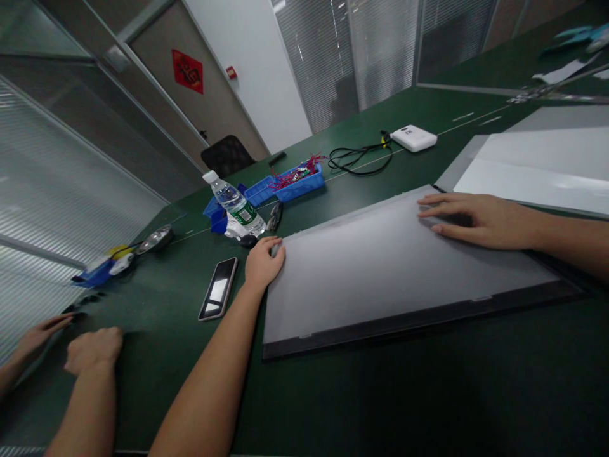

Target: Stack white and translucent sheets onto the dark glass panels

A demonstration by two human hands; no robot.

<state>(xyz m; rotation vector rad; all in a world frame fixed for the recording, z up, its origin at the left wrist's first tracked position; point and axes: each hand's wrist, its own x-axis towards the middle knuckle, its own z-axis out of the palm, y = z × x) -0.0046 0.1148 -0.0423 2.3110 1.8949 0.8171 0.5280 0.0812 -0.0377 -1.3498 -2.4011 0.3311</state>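
A large grey panel [380,273] with a dark frame lies flat on the green table [380,393] in front of me. My left hand [263,260] curls over the panel's far left corner, fingers bent round its edge. My right hand [480,219] lies flat on the panel's far right part, fingers stretched out and pressing on the surface.
A phone [218,288] lies left of my left arm. Behind it are a water bottle [235,206], blue trays [290,184] with red parts, a black cable [359,158] and a white box [413,138]. More sheets [537,168] lie right. Another person's hands [90,349] rest at the left.
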